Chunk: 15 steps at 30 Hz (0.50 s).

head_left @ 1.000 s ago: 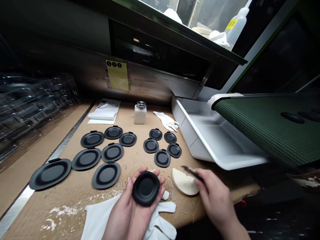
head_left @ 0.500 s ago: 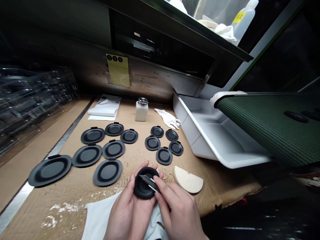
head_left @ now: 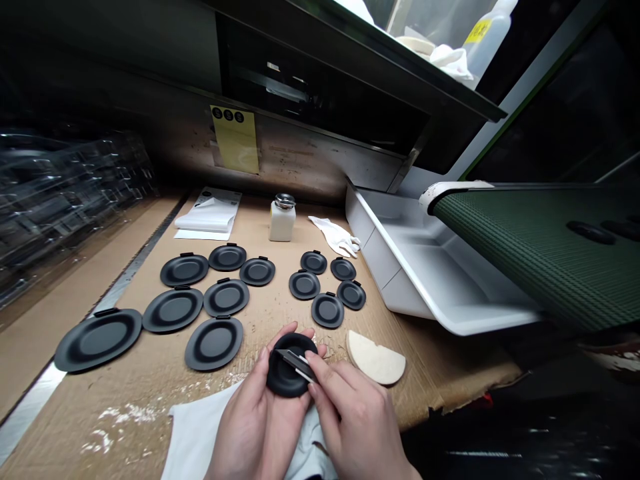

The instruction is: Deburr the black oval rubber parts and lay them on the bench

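Note:
My left hand cups a small round black plastic part with a raised rim, its fingers wrapped round the back and sides. In my right hand, pinched between thumb and fingers, is a small flat blade, dark with a pale edge. The blade lies slanted across the face of the black part; whether it touches the surface I cannot tell. Below both hands a white cloth is spread, partly covered by them. A half-round cream pad rests right of my right hand.
Black oval parts with tabs lie in a left group, several smaller ones in a right group. Behind stand a white pump bottle, white papers and a white glove. A grey tray and green conveyor belt border the right.

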Each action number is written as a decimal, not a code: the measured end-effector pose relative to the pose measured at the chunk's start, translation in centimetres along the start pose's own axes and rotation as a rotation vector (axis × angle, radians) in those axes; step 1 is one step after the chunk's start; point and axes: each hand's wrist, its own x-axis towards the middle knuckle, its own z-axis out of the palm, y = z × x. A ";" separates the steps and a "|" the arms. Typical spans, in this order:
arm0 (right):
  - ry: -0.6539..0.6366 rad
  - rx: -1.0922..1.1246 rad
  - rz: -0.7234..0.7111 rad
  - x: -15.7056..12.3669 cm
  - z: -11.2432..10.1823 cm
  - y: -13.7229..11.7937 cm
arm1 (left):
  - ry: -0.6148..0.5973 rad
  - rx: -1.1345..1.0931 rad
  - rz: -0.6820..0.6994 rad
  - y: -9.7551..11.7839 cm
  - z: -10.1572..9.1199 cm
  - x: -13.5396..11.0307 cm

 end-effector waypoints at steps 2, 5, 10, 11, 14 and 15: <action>-0.015 0.005 -0.001 0.0 -0.1 0.0 | -0.008 0.021 0.013 0.0 0.0 -0.1; -0.037 0.027 0.010 -0.1 -0.3 0.1 | -0.006 0.068 0.038 0.0 0.1 -0.2; -0.047 0.037 0.010 -0.1 -0.4 0.1 | -0.019 0.079 0.043 0.1 0.3 -0.2; -0.046 0.035 0.005 -0.1 -0.4 0.1 | -0.021 0.067 0.036 0.1 0.2 -0.2; -0.044 0.026 -0.012 0.0 -0.4 0.0 | -0.015 0.016 0.003 0.1 0.0 0.0; -0.043 0.022 -0.017 0.0 -0.5 0.1 | -0.013 0.004 -0.003 0.1 -0.1 0.0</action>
